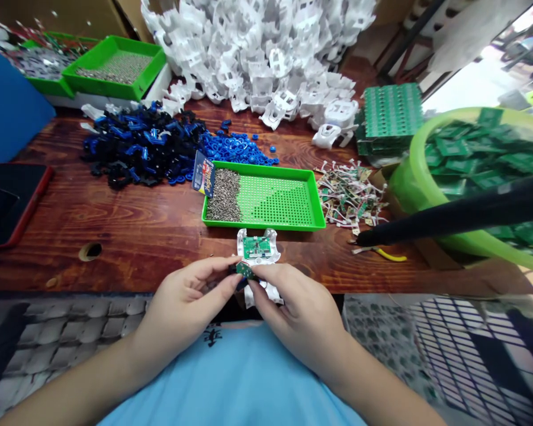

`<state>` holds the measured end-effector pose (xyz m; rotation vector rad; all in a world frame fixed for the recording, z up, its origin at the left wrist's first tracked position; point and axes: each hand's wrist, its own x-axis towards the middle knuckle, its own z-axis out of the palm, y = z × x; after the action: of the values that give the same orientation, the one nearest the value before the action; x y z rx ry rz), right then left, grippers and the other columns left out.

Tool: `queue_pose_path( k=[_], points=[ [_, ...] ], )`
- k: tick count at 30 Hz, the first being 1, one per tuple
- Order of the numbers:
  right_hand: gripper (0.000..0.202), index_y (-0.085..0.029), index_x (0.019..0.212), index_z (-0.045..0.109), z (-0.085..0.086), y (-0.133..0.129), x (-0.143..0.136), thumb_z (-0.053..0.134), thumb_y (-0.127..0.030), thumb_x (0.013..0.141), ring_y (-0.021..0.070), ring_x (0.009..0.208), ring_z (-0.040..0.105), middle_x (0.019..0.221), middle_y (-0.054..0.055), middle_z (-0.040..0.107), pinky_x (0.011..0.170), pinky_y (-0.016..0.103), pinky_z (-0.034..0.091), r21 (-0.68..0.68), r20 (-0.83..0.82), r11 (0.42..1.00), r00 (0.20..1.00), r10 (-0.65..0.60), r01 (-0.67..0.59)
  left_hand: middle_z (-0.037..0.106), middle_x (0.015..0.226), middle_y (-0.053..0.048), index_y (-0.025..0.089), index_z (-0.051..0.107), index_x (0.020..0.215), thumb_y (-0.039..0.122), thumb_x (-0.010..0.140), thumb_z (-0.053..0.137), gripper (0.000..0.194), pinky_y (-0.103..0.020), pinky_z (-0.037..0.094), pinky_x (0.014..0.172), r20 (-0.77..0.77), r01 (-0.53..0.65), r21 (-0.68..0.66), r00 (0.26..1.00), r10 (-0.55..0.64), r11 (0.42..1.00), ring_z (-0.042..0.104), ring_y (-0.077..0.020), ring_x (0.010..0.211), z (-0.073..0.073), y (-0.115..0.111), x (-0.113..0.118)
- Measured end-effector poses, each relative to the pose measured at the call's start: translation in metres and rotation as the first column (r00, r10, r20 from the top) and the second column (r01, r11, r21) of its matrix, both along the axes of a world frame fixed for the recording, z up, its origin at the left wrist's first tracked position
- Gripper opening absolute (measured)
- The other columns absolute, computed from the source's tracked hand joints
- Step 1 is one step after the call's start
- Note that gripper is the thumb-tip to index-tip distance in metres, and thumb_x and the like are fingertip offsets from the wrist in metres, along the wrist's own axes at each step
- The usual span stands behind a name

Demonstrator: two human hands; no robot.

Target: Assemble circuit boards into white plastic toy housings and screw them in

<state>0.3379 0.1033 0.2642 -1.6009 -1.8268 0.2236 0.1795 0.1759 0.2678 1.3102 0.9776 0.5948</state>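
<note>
Between both hands is a small green circuit board (245, 270), with dark and blue plastic around it. My left hand (195, 290) pinches its left side with thumb and forefinger. On the other side, the thumb and fingers of my right hand (288, 296) close on the board's edge. Just beyond my fingertips lies a white plastic shell (273, 253) with a larger green circuit board (256, 247) in it. Part of another white piece (270, 292) shows beneath my right fingers at the table edge. My fingers hide much of the held part.
A green tray (288, 226) holds screws. Behind it are black and blue plastic parts (146, 142) and a heap of white shells (257, 53). Wired boards (350, 192) lie to the right, near yellow-handled pliers (391, 255). A black bar (462, 207) crosses before a tub (408, 183) of boards.
</note>
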Motion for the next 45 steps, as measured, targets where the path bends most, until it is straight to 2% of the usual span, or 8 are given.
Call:
queue_pose_path(
  k=[4, 10, 13, 19, 27, 36, 41, 45],
  points=[
    [0.033, -0.014, 0.117, 0.054, 0.001, 0.002, -0.001, 0.052, -0.014, 0.084, 0.0157, 0.081, 0.067, 0.097, 0.007, 0.069, 0.068, 0.024, 0.054, -0.01, 0.076, 1.0, 0.997, 0.019, -0.019, 0.074, 0.094, 0.002, 0.023, 0.07, 0.094, 0.02, 0.078, 0.066, 0.017, -0.014, 0.053, 0.078, -0.015, 0.014, 0.021, 1.0, -0.014, 1.0, 0.068, -0.012, 0.087, 0.001, 0.001, -0.001],
    [0.03, -0.015, 0.111, 0.06, 0.006, 0.005, 0.0, 0.049, -0.015, 0.084, 0.0144, 0.072, 0.064, 0.085, 0.006, 0.067, 0.059, 0.022, 0.052, -0.1, 0.128, 0.992, 0.988, 0.089, -0.076, 0.074, 0.099, 0.0, 0.021, 0.068, 0.097, 0.021, 0.079, 0.065, 0.019, -0.015, 0.053, 0.079, 0.012, 0.047, -0.059, 0.999, -0.046, 0.997, 0.068, -0.0118, 0.086, -0.003, 0.001, -0.002],
    [0.029, -0.015, 0.109, 0.062, 0.007, 0.005, 0.001, 0.047, -0.013, 0.085, 0.0152, 0.074, 0.065, 0.085, 0.007, 0.067, 0.062, 0.023, 0.053, -0.136, 0.109, 0.985, 0.986, 0.123, -0.108, 0.074, 0.098, 0.0, 0.021, 0.068, 0.098, 0.021, 0.079, 0.066, 0.019, -0.015, 0.053, 0.08, 0.032, 0.047, -0.106, 0.999, -0.044, 0.993, 0.068, -0.0121, 0.087, -0.003, 0.002, -0.003],
    [0.031, -0.014, 0.114, 0.059, 0.003, 0.006, 0.0, 0.048, -0.013, 0.085, 0.0156, 0.078, 0.065, 0.089, 0.008, 0.067, 0.064, 0.023, 0.055, -0.131, 0.042, 0.987, 0.994, 0.104, -0.098, 0.074, 0.095, 0.001, 0.021, 0.068, 0.096, 0.021, 0.077, 0.067, 0.019, -0.016, 0.053, 0.079, 0.008, 0.027, -0.061, 1.0, -0.027, 0.998, 0.068, -0.012, 0.085, -0.002, 0.002, -0.004],
    [0.029, -0.014, 0.112, 0.06, 0.002, 0.004, 0.0, 0.049, -0.014, 0.085, 0.0154, 0.076, 0.066, 0.089, 0.007, 0.068, 0.064, 0.023, 0.054, -0.146, 0.08, 0.985, 0.991, 0.107, -0.095, 0.074, 0.094, 0.001, 0.021, 0.068, 0.094, 0.021, 0.078, 0.066, 0.016, -0.013, 0.052, 0.077, -0.024, 0.058, -0.045, 0.998, -0.059, 0.997, 0.068, -0.01, 0.081, -0.003, 0.002, -0.004],
    [0.024, -0.015, 0.107, 0.062, -0.001, 0.006, 0.0, 0.046, -0.018, 0.089, 0.0142, 0.08, 0.065, 0.09, 0.008, 0.068, 0.068, 0.021, 0.053, -0.164, 0.078, 0.982, 0.991, 0.112, -0.098, 0.073, 0.094, -0.002, 0.019, 0.066, 0.093, 0.023, 0.079, 0.064, 0.014, -0.017, 0.052, 0.076, -0.072, 0.073, -0.018, 0.995, -0.074, 0.997, 0.066, -0.012, 0.079, -0.004, -0.001, -0.005],
    [0.03, -0.018, 0.117, 0.057, -0.003, 0.004, -0.003, 0.045, -0.023, 0.09, 0.0124, 0.072, 0.063, 0.084, 0.005, 0.064, 0.059, 0.02, 0.051, -0.155, 0.049, 0.986, 0.997, 0.065, -0.057, 0.072, 0.086, 0.0, 0.019, 0.065, 0.091, 0.023, 0.077, 0.068, 0.015, -0.015, 0.052, 0.072, -0.016, -0.01, -0.107, 1.0, 0.008, 0.994, 0.065, -0.0102, 0.075, -0.005, 0.0, -0.004],
    [0.037, -0.015, 0.122, 0.049, -0.005, 0.0, -0.006, 0.053, -0.027, 0.087, 0.016, 0.086, 0.063, 0.097, 0.008, 0.065, 0.073, 0.026, 0.054, -0.052, -0.06, 0.999, 0.998, 0.008, -0.011, 0.071, 0.086, 0.001, 0.019, 0.063, 0.092, 0.024, 0.077, 0.068, 0.016, -0.017, 0.053, 0.072, 0.101, -0.045, -0.264, 0.992, 0.074, 0.963, 0.066, -0.0105, 0.077, -0.011, 0.002, -0.006]
  ],
)
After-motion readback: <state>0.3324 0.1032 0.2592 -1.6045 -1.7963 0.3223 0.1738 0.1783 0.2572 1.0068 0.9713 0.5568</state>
